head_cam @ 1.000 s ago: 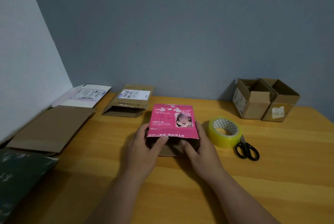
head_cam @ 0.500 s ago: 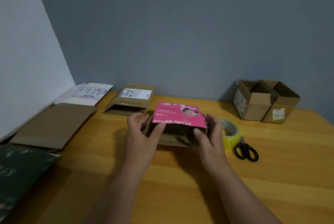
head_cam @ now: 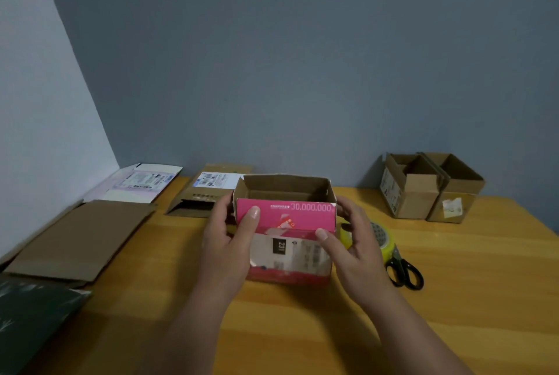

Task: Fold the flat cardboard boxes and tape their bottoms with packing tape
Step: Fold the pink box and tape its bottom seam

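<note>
Pink box [head_cam: 286,217] stands opened between left hand [head_cam: 230,241] and right hand [head_cam: 357,246], both clamped on its sides.

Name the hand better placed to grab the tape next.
Right. The right hand grips the pink box on the side where the tape lies; the left hand is across the box.

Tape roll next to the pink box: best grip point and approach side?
Take the tape roll by its ring wall, probably from above and the right. It seems to lie flat on the table with its hole facing up, so a finger can hook inside. The right hand and pink box block its left side, and the scissors sit against its near-right edge.
</note>
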